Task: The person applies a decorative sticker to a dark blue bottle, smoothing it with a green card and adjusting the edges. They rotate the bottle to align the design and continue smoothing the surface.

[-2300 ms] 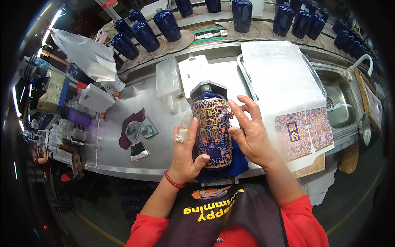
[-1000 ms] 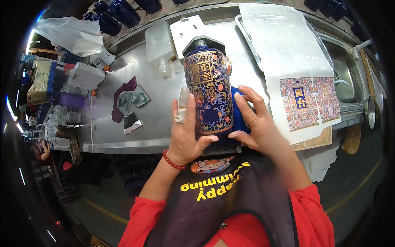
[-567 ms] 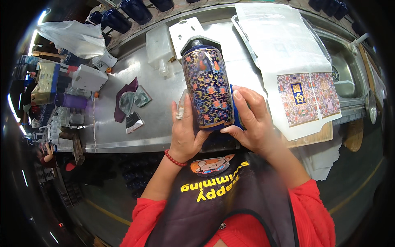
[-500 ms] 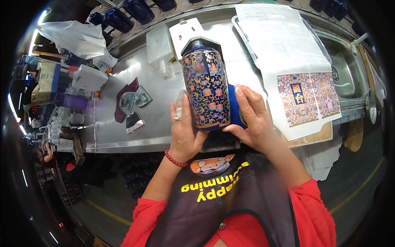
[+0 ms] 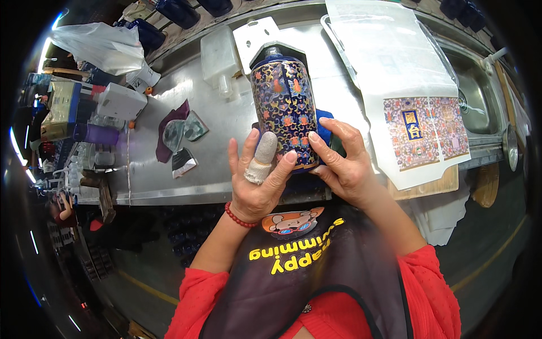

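Observation:
A dark blue bottle [image 5: 285,107] covered in a colourful floral pattern lies back, its neck away from me, against a dark angular support. My left hand [image 5: 257,183] is at its lower left, fingers spread and the thumb tip on the bottle's face. A grey cloth finger sleeve [image 5: 265,150] covers one finger of that hand. At the lower right, my right hand [image 5: 347,164] grips the bottle's bottom end, with a fingertip on the patterned face and the thumb near the base. A blue cloth [image 5: 323,121] shows beside the bottle, partly hidden by my right hand.
To the right, patterned decal sheets [image 5: 426,133] lie on white paper over a wooden board [image 5: 432,183], near a metal sink [image 5: 471,96]. Cloth scraps [image 5: 175,135] lie left on the steel table [image 5: 152,186]. A clear plastic container [image 5: 220,56] stands behind; more blue bottles [image 5: 178,12] line the back.
My left hand has shifted off the bottle's left side, fingers now spread with the sleeved finger raised. My right hand's fingers have moved onto the bottle's face. The bottle has turned slightly.

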